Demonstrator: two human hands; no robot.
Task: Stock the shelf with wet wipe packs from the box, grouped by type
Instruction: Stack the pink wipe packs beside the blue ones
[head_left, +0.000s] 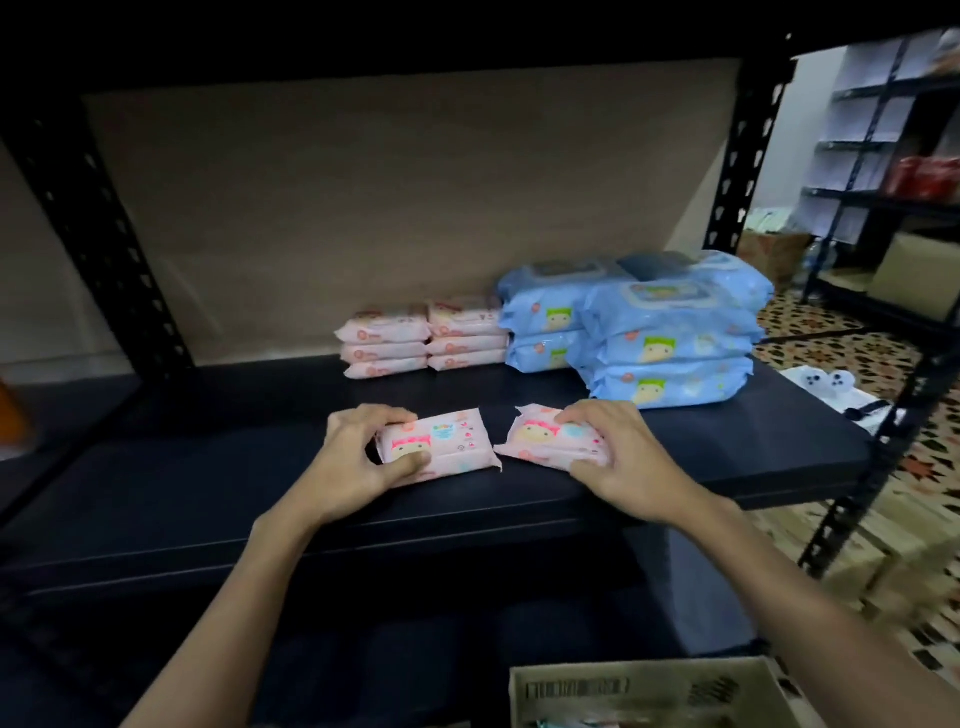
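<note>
Pink packs are being set down near the front of the shelf (208, 467), the left hand (358, 457) holding one pack (447, 447) and the right hand (618, 452) another (545, 436), so next they likely need sliding back to the pink stacks (421, 338) beside the blue packs (665, 338).

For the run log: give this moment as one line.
left hand: holds pink pack | right hand: holds second pink pack | both on shelf front | pink stacks, blue stacks behind
</note>
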